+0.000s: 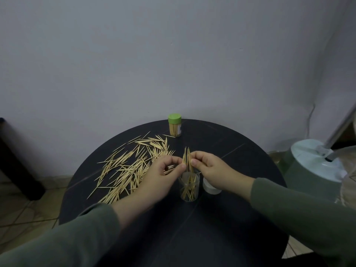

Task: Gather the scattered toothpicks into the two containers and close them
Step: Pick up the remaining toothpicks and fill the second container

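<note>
A clear open container (189,191) stands on the round black table (221,151), holding several toothpicks. Just above it, my left hand (161,174) and my right hand (212,170) both pinch an upright bundle of toothpicks (186,158), whose lower ends reach down to the container's mouth. Many loose toothpicks (127,168) lie scattered on the table's left half. A second container with a green lid (175,125) stands shut at the far edge, full of toothpicks. A white lid (211,186) lies right of the clear container, partly under my right wrist.
A pale green appliance base (316,164) with a metal pole stands on the floor right of the table. A dark piece of furniture (15,166) is at the left edge. A wall rises directly behind the table.
</note>
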`<control>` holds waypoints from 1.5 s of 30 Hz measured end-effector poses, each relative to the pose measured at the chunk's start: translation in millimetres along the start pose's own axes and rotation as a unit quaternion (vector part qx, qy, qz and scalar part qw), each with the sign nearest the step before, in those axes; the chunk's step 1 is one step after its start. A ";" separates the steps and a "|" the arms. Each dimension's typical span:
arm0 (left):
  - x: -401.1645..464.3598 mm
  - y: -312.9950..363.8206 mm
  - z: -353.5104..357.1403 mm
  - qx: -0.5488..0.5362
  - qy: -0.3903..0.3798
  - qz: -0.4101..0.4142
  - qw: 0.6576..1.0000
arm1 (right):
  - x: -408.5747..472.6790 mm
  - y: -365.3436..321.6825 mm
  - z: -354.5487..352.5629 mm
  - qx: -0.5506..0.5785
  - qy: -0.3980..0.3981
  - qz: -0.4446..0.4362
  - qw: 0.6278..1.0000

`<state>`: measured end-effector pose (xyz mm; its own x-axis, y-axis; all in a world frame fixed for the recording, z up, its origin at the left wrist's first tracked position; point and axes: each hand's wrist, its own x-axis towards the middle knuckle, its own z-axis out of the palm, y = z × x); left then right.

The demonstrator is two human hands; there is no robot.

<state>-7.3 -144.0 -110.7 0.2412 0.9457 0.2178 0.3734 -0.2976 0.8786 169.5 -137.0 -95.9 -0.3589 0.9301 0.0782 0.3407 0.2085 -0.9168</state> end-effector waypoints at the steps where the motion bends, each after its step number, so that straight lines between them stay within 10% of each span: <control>1: -0.1 -2.3 -1.0 0.004 -0.003 0.000 1.000 | -0.8 2.0 -0.3 -0.026 -0.001 -0.004 1.000; 15: 10.3 -3.5 -19.7 0.014 -0.004 -0.037 0.999 | 4.5 6.6 -23.0 -0.103 0.018 -0.028 0.994; 20: 23.7 -4.6 -44.7 0.346 -0.147 -0.048 0.925 | 16.7 10.2 -25.3 -0.491 -0.029 0.036 0.870; 29: 18.9 -11.0 -63.9 0.460 -0.233 -0.114 0.849 | 45.8 7.7 -11.3 -0.597 -0.079 0.029 0.798; 45: 43.2 -39.3 -63.4 0.443 -0.037 -0.032 0.895 | 112.2 7.5 8.0 -0.485 -0.043 -0.031 0.873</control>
<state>-68.4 -83.1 -108.9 0.2394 0.9633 0.1216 0.9446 -0.2600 0.2001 124.9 -33.5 -97.2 -0.4515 0.8910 0.0478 0.8793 0.4534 -0.1461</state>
